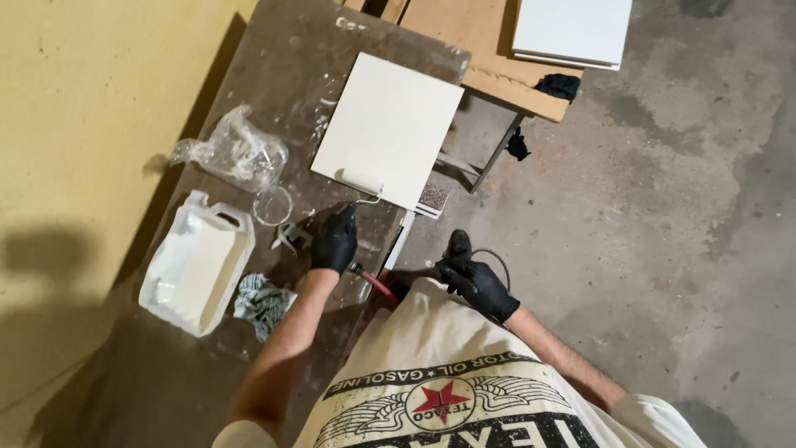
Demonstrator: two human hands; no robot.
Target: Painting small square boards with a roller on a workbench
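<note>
A square white panel [388, 126] lies on a dusty dark workbench [274, 75]. A small paint roller [361, 182] rests on the panel's near edge. My left hand [335, 241], in a black glove, grips the roller's red handle [375, 283]. My right hand [476, 282], also black-gloved, hangs off the bench's right side by my waist with fingers curled and holds nothing that I can see.
A cut-open white plastic jug holding white paint [197, 263] sits at the bench's left, a rag [262, 302] beside it. Crumpled clear plastic [235, 152] and a clear cup [273, 205] lie nearby. More white panels [572, 29] rest on a wooden board [473, 41]. Concrete floor [663, 207] to the right.
</note>
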